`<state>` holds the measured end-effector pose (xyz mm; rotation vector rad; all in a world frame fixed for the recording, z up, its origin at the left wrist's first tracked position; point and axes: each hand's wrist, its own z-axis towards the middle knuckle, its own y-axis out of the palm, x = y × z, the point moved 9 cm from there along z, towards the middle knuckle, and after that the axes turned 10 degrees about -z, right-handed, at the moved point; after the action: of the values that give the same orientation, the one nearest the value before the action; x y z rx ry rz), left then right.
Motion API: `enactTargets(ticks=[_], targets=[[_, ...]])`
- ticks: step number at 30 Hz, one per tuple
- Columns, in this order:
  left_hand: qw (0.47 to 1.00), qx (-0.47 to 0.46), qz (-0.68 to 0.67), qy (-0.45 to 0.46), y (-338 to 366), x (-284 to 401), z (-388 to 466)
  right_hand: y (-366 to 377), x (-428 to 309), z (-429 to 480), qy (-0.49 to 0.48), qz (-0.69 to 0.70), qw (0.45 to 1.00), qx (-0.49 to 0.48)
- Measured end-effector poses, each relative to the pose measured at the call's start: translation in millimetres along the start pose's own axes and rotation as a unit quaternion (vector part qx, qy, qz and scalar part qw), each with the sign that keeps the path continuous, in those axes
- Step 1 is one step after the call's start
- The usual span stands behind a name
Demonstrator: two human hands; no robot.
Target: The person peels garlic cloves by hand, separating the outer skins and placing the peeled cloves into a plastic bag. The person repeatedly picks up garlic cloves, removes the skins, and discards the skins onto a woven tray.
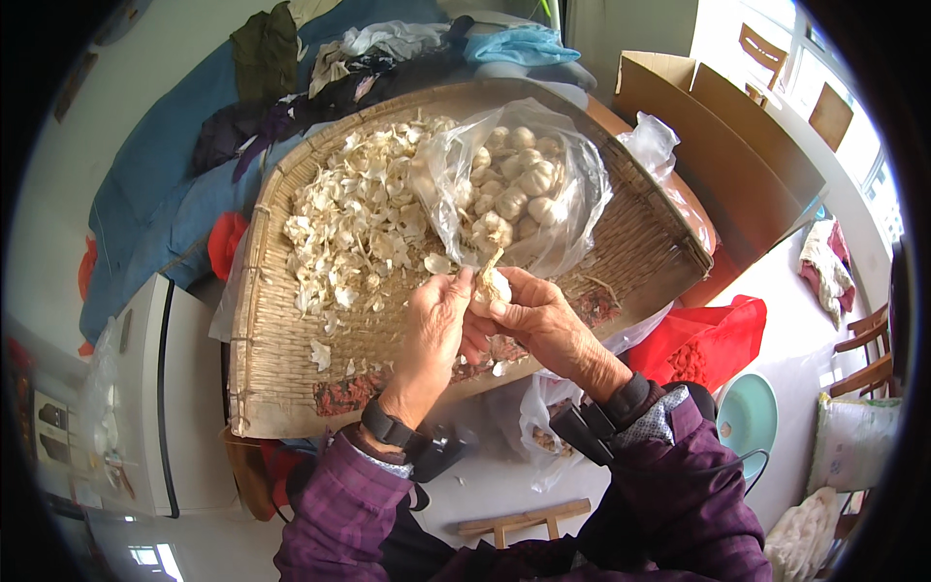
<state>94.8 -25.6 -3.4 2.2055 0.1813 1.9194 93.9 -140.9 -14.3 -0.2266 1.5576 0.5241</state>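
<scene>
Between my two hands is a garlic bulb (494, 286), its dry stem pointing up and away from me. My left hand (436, 313) grips its left side with thumb and fingers. From the right, my right hand (542, 309) holds the same bulb, the thumb pressed on its front. Just beyond lies a clear plastic bag (585, 196), its mouth spread, with several whole garlic bulbs (520, 178) inside. A heap of papery garlic skins (356, 204) covers the left part of the woven bamboo tray (280, 364) under my hands.
A tall cardboard box (720, 145) stands behind the tray's right side. Nearer on the right are a red bag (698, 338) and a light green basin (749, 415). Below the tray's front edge sits a white plastic bag (538, 422). A white cabinet (138, 393) stands left.
</scene>
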Motion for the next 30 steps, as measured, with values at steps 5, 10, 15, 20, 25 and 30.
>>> enactTargets(ticks=[5, 10, 15, 20, 25, 30], targets=[[0.987, -0.019, 0.117, 0.109, -10, 26, 4, 5, 7, 7, 0.01, 0.047, 0.999, 0.02], [0.974, -0.072, 0.136, 0.164, -10, 26, 9, 0, 6, 12, 0.009, -0.019, 0.998, 0.065], [0.96, -0.069, 0.216, 0.166, -17, 32, 16, 7, 13, 17, 0.011, 0.009, 0.998, 0.059], [0.968, -0.107, 0.203, 0.106, -19, 36, 15, 7, 14, 21, 0.007, -0.073, 0.995, 0.069], [0.972, -0.115, 0.182, 0.088, -26, 39, 14, 11, 8, 24, -0.05, -0.106, 0.99, 0.082], [0.94, -0.072, 0.286, 0.172, -21, 48, 11, 14, 4, 22, -0.069, -0.119, 0.984, 0.113]])
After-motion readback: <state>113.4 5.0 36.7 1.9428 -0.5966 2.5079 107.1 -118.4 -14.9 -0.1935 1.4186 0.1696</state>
